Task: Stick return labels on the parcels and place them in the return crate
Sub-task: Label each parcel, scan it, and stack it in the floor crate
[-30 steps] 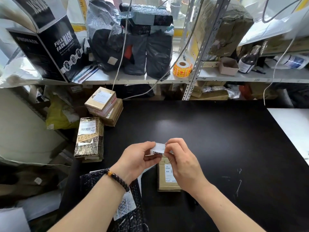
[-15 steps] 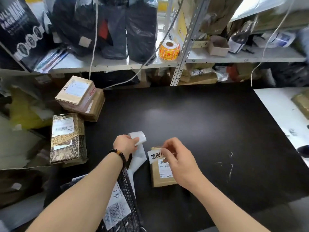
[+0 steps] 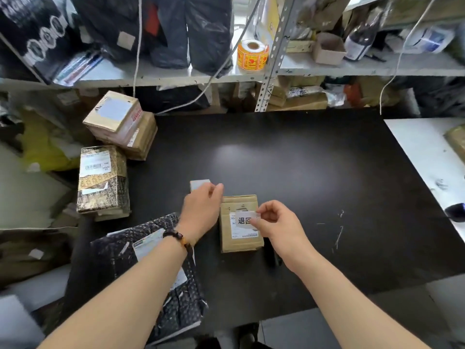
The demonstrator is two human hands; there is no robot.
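Note:
A small brown cardboard parcel (image 3: 240, 238) lies on the black table (image 3: 289, 172) in front of me. My right hand (image 3: 274, 222) pinches a white return label (image 3: 244, 220) with black characters and holds it over the parcel's shipping label. My left hand (image 3: 201, 210) rests just left of the parcel, gripping a strip of white backing paper (image 3: 198, 185) whose end sticks out above the fingers. No return crate can be made out.
Other parcels sit at the table's left: a gold-and-black patterned box (image 3: 103, 182), two stacked brown boxes (image 3: 120, 124), and a black patterned mailer (image 3: 161, 273) under my left forearm. A shelf (image 3: 327, 71) with bags and an orange sticker roll (image 3: 253, 55) stands behind.
My hands pulled apart after peeling the label. The right hand brought the label down over the small parcel, while the left hand carried the backing paper aside to the left.

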